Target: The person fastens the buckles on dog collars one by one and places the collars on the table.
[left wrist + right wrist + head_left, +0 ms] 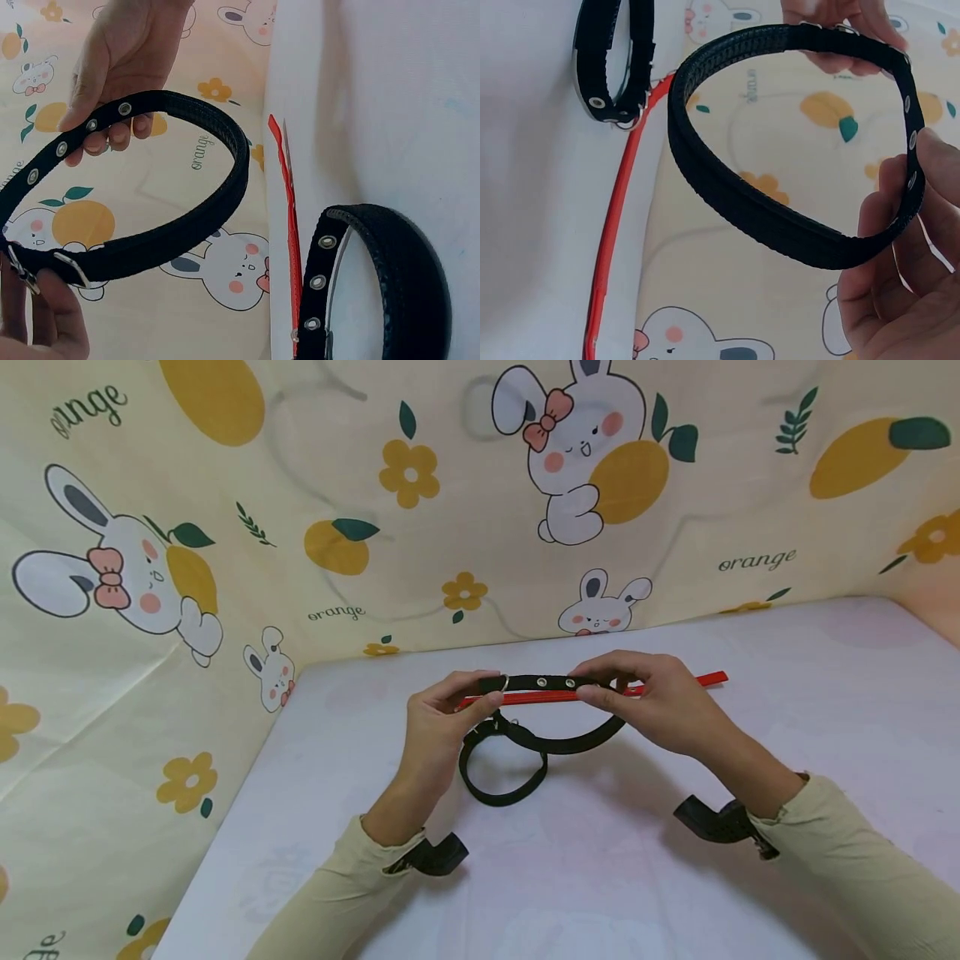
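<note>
A black collar (570, 746) with metal eyelets is held up between the two hands, bent into a closed loop. The left hand (441, 718) pinches it at the buckle (24, 270), beside a metal ring (71, 268). On the opposite side, the right hand (660, 702) pinches the eyelet end between thumb and fingers, as the right wrist view also shows. Both hands are raised over the table. Below the held loop lies a second black collar (504, 798), also with eyelets. A red strap (712, 679) lies behind it, partly hidden by the hands.
The white table (600, 877) runs back to a cloth backdrop (420, 410) printed with rabbits, oranges and flowers. Black wrist mounts (442, 856) hang under both sleeves, close above the table.
</note>
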`<state>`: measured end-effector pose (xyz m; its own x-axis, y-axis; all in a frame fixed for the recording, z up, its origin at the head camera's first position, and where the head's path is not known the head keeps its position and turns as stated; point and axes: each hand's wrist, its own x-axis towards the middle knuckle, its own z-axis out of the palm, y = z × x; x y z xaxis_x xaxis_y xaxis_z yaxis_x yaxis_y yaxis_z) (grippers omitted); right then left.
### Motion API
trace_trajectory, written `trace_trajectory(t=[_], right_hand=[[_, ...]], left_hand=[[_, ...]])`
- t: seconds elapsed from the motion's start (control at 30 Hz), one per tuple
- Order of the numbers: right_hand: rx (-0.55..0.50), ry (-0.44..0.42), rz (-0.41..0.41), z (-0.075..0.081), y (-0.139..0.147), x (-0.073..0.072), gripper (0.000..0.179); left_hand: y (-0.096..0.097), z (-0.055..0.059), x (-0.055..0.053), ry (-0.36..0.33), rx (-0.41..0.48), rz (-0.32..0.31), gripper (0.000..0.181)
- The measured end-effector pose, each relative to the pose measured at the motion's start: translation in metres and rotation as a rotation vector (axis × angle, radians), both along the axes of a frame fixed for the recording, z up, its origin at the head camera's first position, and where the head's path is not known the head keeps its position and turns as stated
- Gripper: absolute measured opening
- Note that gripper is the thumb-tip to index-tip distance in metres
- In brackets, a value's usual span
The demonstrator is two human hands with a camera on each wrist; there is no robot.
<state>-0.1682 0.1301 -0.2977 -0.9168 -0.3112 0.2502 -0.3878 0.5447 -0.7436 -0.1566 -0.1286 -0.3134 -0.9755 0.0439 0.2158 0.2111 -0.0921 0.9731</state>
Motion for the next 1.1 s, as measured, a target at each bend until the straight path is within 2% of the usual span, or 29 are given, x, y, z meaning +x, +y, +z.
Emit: trace_trajectory(t=[0.4, 0.77, 1.1], right_hand=[[-0.027, 0.027, 0.024, -0.001, -0.005, 0.004, 0.023], [-0.014, 0.014, 0.042, -0.002, -0.009, 0.005, 0.024], [-0.016, 0.033, 0.050, -0.007, -0.011, 0.004, 0.021]], left_hand=[[0.003, 0.001, 0.002, -0.036, -0.010, -0.021, 0.029], [0.003, -0.002, 0.002, -0.009, -0.028, -0.062, 0.030], [0.005, -0.005, 0.002, -0.005, -0.054, -0.071, 0.030]])
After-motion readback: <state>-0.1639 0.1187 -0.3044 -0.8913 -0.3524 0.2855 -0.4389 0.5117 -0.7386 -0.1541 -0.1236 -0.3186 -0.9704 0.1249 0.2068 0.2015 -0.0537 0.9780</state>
